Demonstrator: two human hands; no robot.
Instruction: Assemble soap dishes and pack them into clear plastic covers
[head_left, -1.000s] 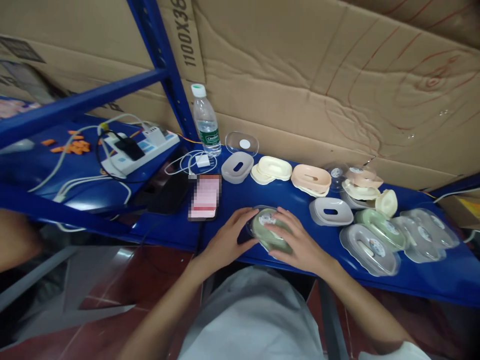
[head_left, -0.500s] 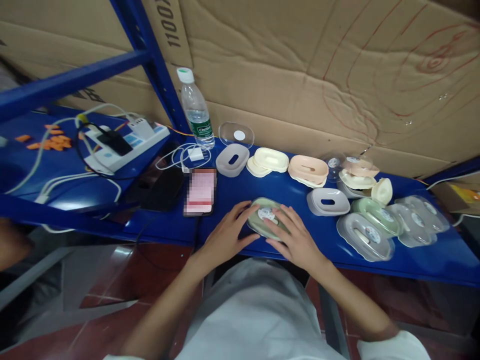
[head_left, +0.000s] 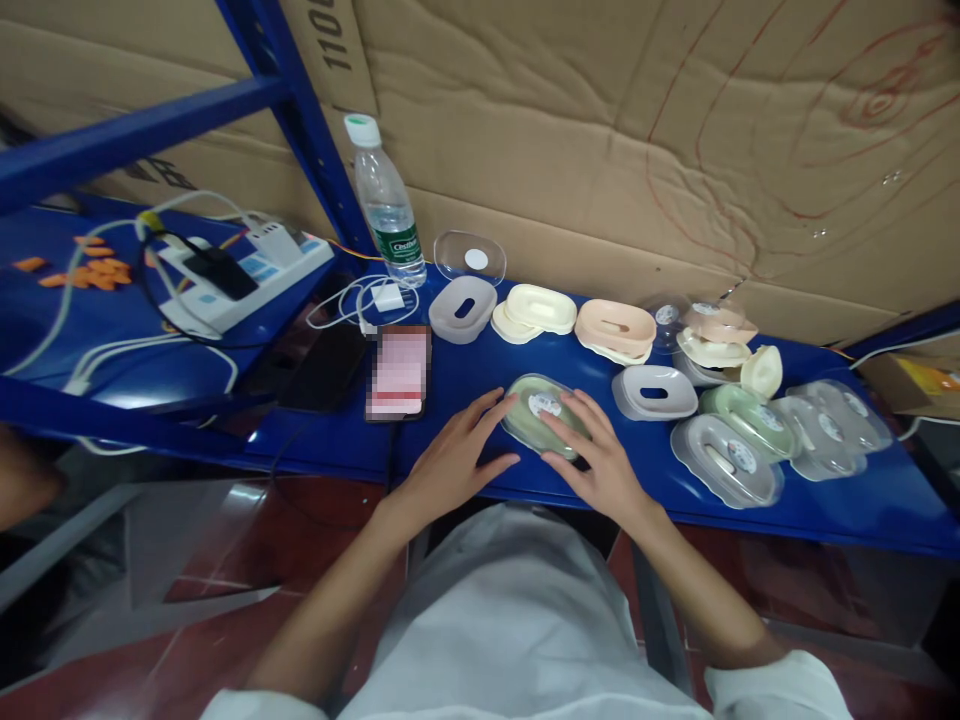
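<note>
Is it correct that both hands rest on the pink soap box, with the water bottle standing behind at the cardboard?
Not quite: in the head view the left hand and right hand rest on a green soap box, not pink. The water bottle does stand behind.

My left hand (head_left: 450, 465) flat, fingers spread forward, my right hand (head_left: 600, 462) palm down, fingers curled, forearms angled inward

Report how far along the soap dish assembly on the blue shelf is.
Done: several lidded dishes lie grouped at the right. In hand: left hand and right hand press on a green dish with clear lid. Left: open grey, cream and pink dishes, one loose clear lid.
</note>
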